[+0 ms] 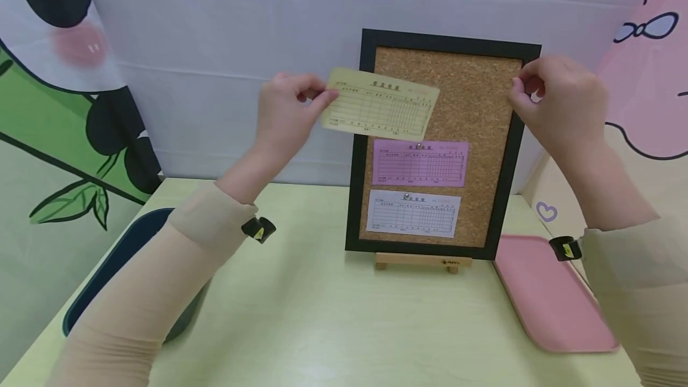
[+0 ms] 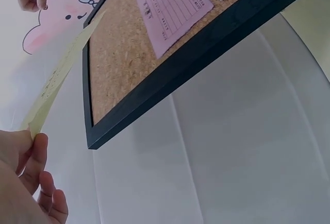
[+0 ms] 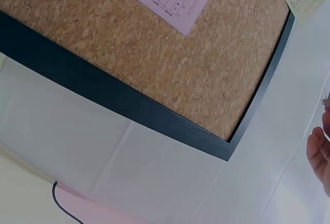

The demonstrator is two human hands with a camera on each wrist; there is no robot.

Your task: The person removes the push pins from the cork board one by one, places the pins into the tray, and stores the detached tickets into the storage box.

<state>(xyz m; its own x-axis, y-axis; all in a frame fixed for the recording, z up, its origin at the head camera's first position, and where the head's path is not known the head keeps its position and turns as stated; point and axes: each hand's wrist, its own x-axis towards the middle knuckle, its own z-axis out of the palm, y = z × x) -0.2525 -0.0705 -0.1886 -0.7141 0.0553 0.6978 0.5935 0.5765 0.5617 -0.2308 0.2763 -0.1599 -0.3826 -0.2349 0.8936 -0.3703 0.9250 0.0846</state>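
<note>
My left hand (image 1: 287, 109) pinches the left end of a yellow receipt slip (image 1: 381, 106) between thumb and fingers. The slip is held up before the upper left of a black-framed corkboard (image 1: 484, 148), and its left part extends past the frame. My right hand (image 1: 564, 100) is raised by the board's upper right edge, thumb and index finger together on a small metallic push pin (image 3: 325, 101), mostly hidden by the fingers. Below the yellow slip, a purple slip (image 1: 419, 166) and a white slip (image 1: 412, 215) hang on the cork, each with a pin at its top.
A small wooden easel (image 1: 424, 260) supports the corkboard on the pale table (image 1: 301, 303). To the right lies a pink tray (image 1: 553, 297). A dark blue tray (image 1: 115, 267) sits at the left, partly behind my left sleeve. White cloth (image 1: 226, 28) hangs behind.
</note>
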